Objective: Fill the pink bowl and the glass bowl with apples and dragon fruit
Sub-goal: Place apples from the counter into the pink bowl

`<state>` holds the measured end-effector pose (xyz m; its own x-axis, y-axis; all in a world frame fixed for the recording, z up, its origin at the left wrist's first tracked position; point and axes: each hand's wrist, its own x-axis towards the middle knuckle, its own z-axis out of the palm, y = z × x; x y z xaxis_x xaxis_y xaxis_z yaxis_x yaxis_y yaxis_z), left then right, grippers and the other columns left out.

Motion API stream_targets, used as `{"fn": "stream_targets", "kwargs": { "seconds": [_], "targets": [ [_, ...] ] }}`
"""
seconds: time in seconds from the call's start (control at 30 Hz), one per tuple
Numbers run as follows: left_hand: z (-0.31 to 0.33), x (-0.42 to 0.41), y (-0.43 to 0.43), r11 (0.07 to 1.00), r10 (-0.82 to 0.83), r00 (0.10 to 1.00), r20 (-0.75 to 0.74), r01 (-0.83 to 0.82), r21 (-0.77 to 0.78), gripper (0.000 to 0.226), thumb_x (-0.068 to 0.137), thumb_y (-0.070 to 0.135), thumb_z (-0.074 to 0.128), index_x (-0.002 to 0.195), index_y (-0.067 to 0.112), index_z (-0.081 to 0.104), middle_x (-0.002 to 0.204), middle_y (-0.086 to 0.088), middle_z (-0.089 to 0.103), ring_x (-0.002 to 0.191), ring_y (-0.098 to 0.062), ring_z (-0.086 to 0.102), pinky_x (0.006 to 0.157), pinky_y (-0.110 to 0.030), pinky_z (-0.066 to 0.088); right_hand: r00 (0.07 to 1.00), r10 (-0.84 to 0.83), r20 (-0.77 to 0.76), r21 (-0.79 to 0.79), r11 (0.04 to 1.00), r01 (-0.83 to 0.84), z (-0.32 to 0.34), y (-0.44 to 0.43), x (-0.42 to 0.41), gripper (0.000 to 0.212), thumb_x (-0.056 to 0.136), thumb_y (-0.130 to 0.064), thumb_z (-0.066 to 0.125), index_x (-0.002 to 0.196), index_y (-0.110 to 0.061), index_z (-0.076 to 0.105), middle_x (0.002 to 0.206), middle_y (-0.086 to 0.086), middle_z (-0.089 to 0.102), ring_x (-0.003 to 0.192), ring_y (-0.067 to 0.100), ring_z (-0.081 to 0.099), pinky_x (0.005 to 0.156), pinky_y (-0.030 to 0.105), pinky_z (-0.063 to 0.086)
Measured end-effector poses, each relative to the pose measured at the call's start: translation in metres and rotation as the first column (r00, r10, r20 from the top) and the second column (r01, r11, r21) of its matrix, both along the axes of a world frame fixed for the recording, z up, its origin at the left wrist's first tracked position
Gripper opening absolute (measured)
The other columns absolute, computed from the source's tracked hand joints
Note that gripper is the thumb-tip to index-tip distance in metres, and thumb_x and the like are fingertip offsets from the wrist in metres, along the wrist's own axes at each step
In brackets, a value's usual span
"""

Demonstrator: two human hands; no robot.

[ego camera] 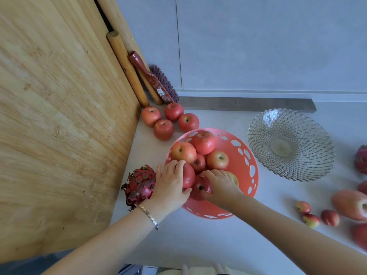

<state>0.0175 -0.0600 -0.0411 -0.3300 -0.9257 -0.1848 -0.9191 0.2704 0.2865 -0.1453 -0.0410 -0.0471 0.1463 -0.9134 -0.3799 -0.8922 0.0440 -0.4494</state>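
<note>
Pink bowl (253, 171), centre frame: holds several apples. Left hand (170, 182): fingers wrapped round a red apple (188, 176) at the bowl's near-left rim. Right hand (221, 183): curled on a dark apple (199, 188) inside. Glass bowl (290, 144), right of centre. Dragon fruit (140, 185), left of the pink bowl. Four loose apples (163, 129), above.

Left wrist: I see a silver bracelet (149, 216) of small faceted links, just behind the left hand (170, 181).
Forearms (111, 241): both bare as far as my view runs.
Right hand (220, 183): bare.
</note>
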Motion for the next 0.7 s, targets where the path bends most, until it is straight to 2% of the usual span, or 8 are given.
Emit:
{"fn": "stream_targets", "kwargs": {
  "seconds": [0.1, 0.2, 0.3, 0.4, 0.5, 0.57, 0.63, 0.7],
  "targets": [
    [0.003, 0.002, -0.006, 0.998, 0.032, 0.999, -0.005, -0.031, 0.06, 0.078, 0.072, 0.05, 0.063, 0.135, 0.019, 0.028, 0.135, -0.004, 0.036, 0.129, -0.026, 0.033, 0.113, -0.047, 0.016, 1.0, 0.0, 0.03, 0.016, 1.0, 0.0, 0.005, -0.003, -0.002, 0.049, 0.081, -0.034, 0.058, 0.128, -0.026, 0.047, 0.124, 0.0, 0.052, 0.122, 0.021, 0.041, 0.101, 0.03, 0.032],
    [0.014, 0.004, -0.016, 0.995, 0.065, 0.989, -0.131, -0.073, -0.061, 0.068, 0.068, 0.062, 0.048, 0.122, 0.02, 0.045, 0.117, -0.002, 0.049, 0.109, -0.024, 0.048, 0.102, -0.043, 0.032, 0.992, -0.042, 0.117, -0.018, 0.999, 0.045, 0.02, -0.014, -0.006, 0.043, 0.08, -0.028, 0.058, 0.122, -0.02, 0.054, 0.12, 0.003, 0.056, 0.117, 0.024, 0.046, 0.095, 0.037, 0.043],
    [0.024, 0.01, -0.043, 0.975, 0.087, 0.956, -0.279, -0.14, -0.173, 0.053, 0.073, 0.053, 0.04, 0.108, 0.016, 0.056, 0.102, -0.003, 0.058, 0.098, -0.025, 0.055, 0.087, -0.042, 0.043, 0.981, -0.037, 0.191, -0.12, 0.991, 0.061, 0.039, -0.038, -0.01, 0.031, 0.079, -0.028, 0.059, 0.105, -0.014, 0.064, 0.106, 0.006, 0.064, 0.105, 0.025, 0.055, 0.091, 0.033, 0.043],
    [0.03, 0.019, -0.086, 0.96, 0.227, 0.895, -0.383, -0.273, -0.069, 0.039, 0.08, 0.037, 0.05, 0.109, 0.011, 0.057, 0.11, -0.01, 0.057, 0.103, -0.028, 0.055, 0.09, -0.044, 0.046, 0.981, -0.006, 0.192, -0.158, 0.987, 0.037, 0.057, -0.076, -0.008, 0.027, 0.08, -0.019, 0.062, 0.107, -0.016, 0.065, 0.107, 0.0, 0.062, 0.101, 0.019, 0.056, 0.087, 0.026, 0.039],
    [0.027, 0.026, -0.123, 0.947, 0.32, 0.902, -0.289, -0.315, 0.064, 0.036, 0.083, 0.02, 0.058, 0.117, 0.011, 0.051, 0.122, -0.011, 0.05, 0.109, -0.03, 0.052, 0.094, -0.044, 0.044, 0.987, -0.013, 0.159, -0.204, 0.978, 0.046, 0.069, -0.117, -0.002, 0.028, 0.08, -0.013, 0.06, 0.108, -0.013, 0.064, 0.106, 0.009, 0.061, 0.101, 0.026, 0.056, 0.085, 0.028, 0.041],
    [0.021, 0.028, -0.14, 0.957, 0.287, 0.939, -0.192, -0.274, 0.092, 0.043, 0.081, 0.019, 0.059, 0.122, 0.014, 0.047, 0.127, -0.009, 0.045, 0.111, -0.031, 0.052, 0.093, -0.043, 0.045, 0.992, -0.034, 0.119, -0.207, 0.977, 0.058, 0.067, -0.145, 0.005, 0.026, 0.08, -0.01, 0.057, 0.105, -0.01, 0.064, 0.106, 0.017, 0.061, 0.103, 0.033, 0.056, 0.087, 0.034, 0.044],
    [0.013, 0.029, -0.153, 0.975, 0.206, 0.974, -0.096, -0.196, 0.101, 0.052, 0.079, 0.019, 0.06, 0.128, 0.019, 0.043, 0.134, -0.006, 0.041, 0.112, -0.031, 0.054, 0.09, -0.043, 0.047, 0.999, -0.042, -0.019, -0.135, 0.99, 0.039, 0.055, -0.174, 0.013, 0.028, 0.08, -0.015, 0.057, 0.108, -0.009, 0.059, 0.111, 0.018, 0.058, 0.106, 0.033, 0.054, 0.088, 0.036, 0.044],
    [0.002, 0.026, -0.166, 0.989, 0.118, 0.992, 0.037, -0.12, 0.087, 0.061, 0.078, 0.023, 0.061, 0.134, 0.023, 0.037, 0.139, -0.004, 0.038, 0.112, -0.033, 0.055, 0.088, -0.043, 0.049, 0.985, -0.052, -0.166, -0.015, 0.999, 0.05, 0.036, -0.199, 0.02, 0.05, 0.078, -0.03, 0.063, 0.12, -0.008, 0.047, 0.122, 0.016, 0.05, 0.111, 0.033, 0.052, 0.088, 0.037, 0.045]
  ]
}}
